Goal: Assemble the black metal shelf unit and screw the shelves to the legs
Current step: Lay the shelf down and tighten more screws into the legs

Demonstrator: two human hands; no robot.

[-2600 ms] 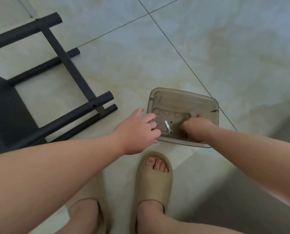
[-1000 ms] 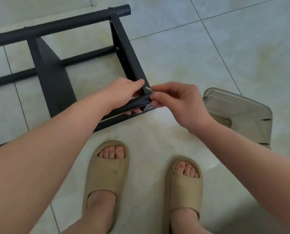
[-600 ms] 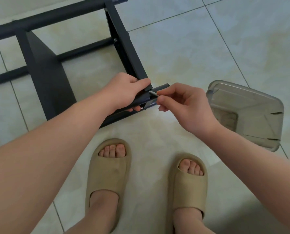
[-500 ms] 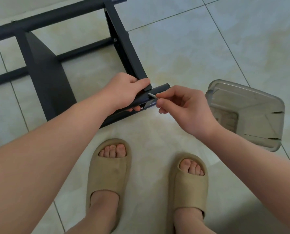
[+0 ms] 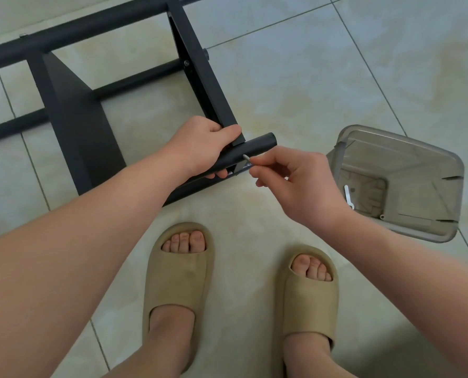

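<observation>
Leg in left hand; right hand pinches screw.

Pale tiled floor w/ thin grey grout lines. Black shelf frame lies on its side, upper left; clear plastic tub sits at right; tan slippers stand btm centre

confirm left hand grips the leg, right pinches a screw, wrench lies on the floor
Wrong on the wrench: the head view shows it inside the bin, not on the floor. Left hand grips the leg, right hand pinches the screw.
</observation>
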